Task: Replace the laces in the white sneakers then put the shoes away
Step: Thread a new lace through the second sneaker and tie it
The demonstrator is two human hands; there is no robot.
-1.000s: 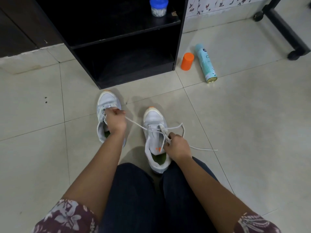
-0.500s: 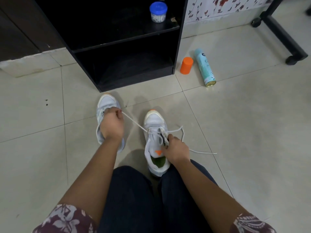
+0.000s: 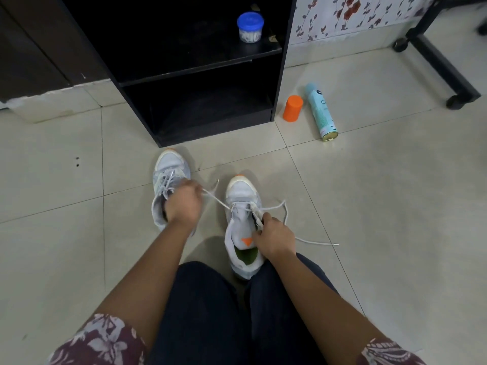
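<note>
Two white sneakers with orange toe tips stand side by side on the tiled floor, toes pointing away from me. The left sneaker (image 3: pixel 168 167) is laced. The right sneaker (image 3: pixel 241 196) lies between my knees, its tongue up and its green insole showing. My left hand (image 3: pixel 183 202) hovers over the left sneaker and pinches one end of the white lace (image 3: pixel 218 200), stretched taut to the right sneaker's lowest eyelets. My right hand (image 3: pixel 274 239) grips the right sneaker's eyelet edge. The lace's other end (image 3: pixel 316 242) loops loose on the floor to the right.
A black open shelf unit (image 3: pixel 200 75) stands just beyond the sneakers; a blue-lidded jar (image 3: pixel 249 27) sits on its upper shelf. An orange cap (image 3: pixel 292 108) and a lying spray can (image 3: pixel 321 111) are on the floor to its right. A black wheeled frame (image 3: pixel 442 67) stands far right.
My left hand has drawn the lace end a little toward me and to the right, so the free tip now sticks out past my fingers. My right hand has stayed on the right sneaker.
</note>
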